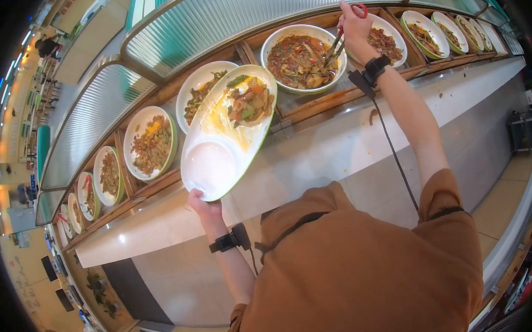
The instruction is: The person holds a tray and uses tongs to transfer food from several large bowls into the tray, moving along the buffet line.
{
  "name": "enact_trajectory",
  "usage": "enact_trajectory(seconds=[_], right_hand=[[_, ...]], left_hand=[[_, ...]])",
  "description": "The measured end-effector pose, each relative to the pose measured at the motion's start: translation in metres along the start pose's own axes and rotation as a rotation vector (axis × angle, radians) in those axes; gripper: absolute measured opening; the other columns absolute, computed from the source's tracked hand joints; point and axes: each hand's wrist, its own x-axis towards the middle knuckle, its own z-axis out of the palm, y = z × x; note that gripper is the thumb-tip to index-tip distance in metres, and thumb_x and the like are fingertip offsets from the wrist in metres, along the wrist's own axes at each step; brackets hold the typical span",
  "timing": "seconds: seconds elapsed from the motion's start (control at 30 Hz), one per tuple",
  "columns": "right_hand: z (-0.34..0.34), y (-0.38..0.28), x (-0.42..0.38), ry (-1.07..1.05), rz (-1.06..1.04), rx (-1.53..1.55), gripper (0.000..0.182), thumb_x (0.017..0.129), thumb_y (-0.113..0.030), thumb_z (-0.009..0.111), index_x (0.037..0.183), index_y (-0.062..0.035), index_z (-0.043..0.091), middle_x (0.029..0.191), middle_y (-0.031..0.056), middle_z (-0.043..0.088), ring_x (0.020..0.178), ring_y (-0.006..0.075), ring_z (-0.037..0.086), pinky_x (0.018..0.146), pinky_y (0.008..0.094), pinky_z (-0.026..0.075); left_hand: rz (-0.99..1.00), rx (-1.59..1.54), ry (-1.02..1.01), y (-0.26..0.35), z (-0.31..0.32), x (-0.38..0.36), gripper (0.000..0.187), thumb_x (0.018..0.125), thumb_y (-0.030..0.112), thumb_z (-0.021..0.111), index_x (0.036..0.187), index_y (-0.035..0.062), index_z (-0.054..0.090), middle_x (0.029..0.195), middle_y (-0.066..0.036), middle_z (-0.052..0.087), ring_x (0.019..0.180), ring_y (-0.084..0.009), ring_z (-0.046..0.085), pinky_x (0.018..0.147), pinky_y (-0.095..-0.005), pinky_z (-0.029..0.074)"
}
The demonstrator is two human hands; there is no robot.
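Observation:
My left hand [206,209] grips the lower edge of a tilted oval white plate [208,160] with a green rim. Stir-fried food [251,103] lies on the plate's upper part, with sauce smeared below it. My right hand [355,29] is closed on the red handles of metal tongs [334,51]. Their tips reach into the saucy food at the right side of a large round bowl [305,89]. A bowl of reddish food [386,42] sits just right of my right hand. The held plate partly covers another food bowl [186,92] behind it.
More food bowls [149,143] stand along a wooden-framed counter [293,117] to the left and right. Ribbed glass guards [227,25] rise behind them. A white ledge [314,157] with food bits runs in front. Cables hang from both wrist devices. A person [47,47] is far off at the upper left.

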Motion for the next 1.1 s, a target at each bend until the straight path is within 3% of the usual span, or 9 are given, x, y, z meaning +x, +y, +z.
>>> enact_trajectory(seconds=[0.23,0.43,0.57,0.93,1.1], right_hand=[[0.008,-0.015,-0.001,0.100,0.005,0.109,0.025,0.078,-0.012,0.063,0.058,-0.0048,0.050,0.046,0.0023,0.045,0.038,0.0114,0.042,0.038,0.0263,0.037],[0.036,-0.046,-0.002,0.011,-0.047,0.188,0.023,0.078,-0.014,0.064,0.062,-0.0041,0.050,0.048,0.0032,0.046,0.038,0.0139,0.044,0.039,0.0291,0.039],[0.070,-0.068,-0.020,0.029,-0.008,0.150,0.025,0.079,-0.012,0.058,0.057,-0.0082,0.047,0.044,0.0010,0.043,0.034,0.0120,0.042,0.032,0.0267,0.033],[0.154,-0.115,-0.062,-0.197,-0.038,0.443,0.025,0.079,-0.013,0.059,0.057,-0.0084,0.049,0.045,-0.0002,0.041,0.035,0.0098,0.041,0.034,0.0251,0.035],[0.168,-0.118,-0.087,-0.289,0.013,0.402,0.028,0.079,-0.014,0.060,0.055,-0.0092,0.048,0.043,-0.0003,0.042,0.034,0.0098,0.040,0.034,0.0247,0.035]], left_hand=[[-0.010,-0.001,-0.009,0.002,0.004,-0.002,0.074,0.056,0.014,0.040,0.128,-0.0025,0.033,0.126,-0.017,0.043,0.120,-0.0350,0.038,0.102,-0.0449,0.033],[0.010,0.003,-0.015,0.002,0.002,-0.001,0.074,0.056,0.013,0.040,0.127,-0.0028,0.033,0.126,-0.017,0.043,0.119,-0.0347,0.039,0.101,-0.0455,0.033],[-0.002,0.005,0.003,0.003,0.008,-0.005,0.073,0.056,0.012,0.040,0.126,-0.0028,0.034,0.125,-0.017,0.044,0.118,-0.0345,0.040,0.101,-0.0455,0.034],[-0.014,-0.028,0.010,0.004,0.007,-0.004,0.070,0.055,0.010,0.040,0.124,-0.0026,0.036,0.123,-0.016,0.046,0.116,-0.0339,0.042,0.100,-0.0445,0.035],[-0.009,-0.035,-0.010,0.003,0.000,0.000,0.071,0.056,0.010,0.040,0.125,-0.0014,0.036,0.123,-0.015,0.046,0.117,-0.0334,0.042,0.100,-0.0441,0.035]])
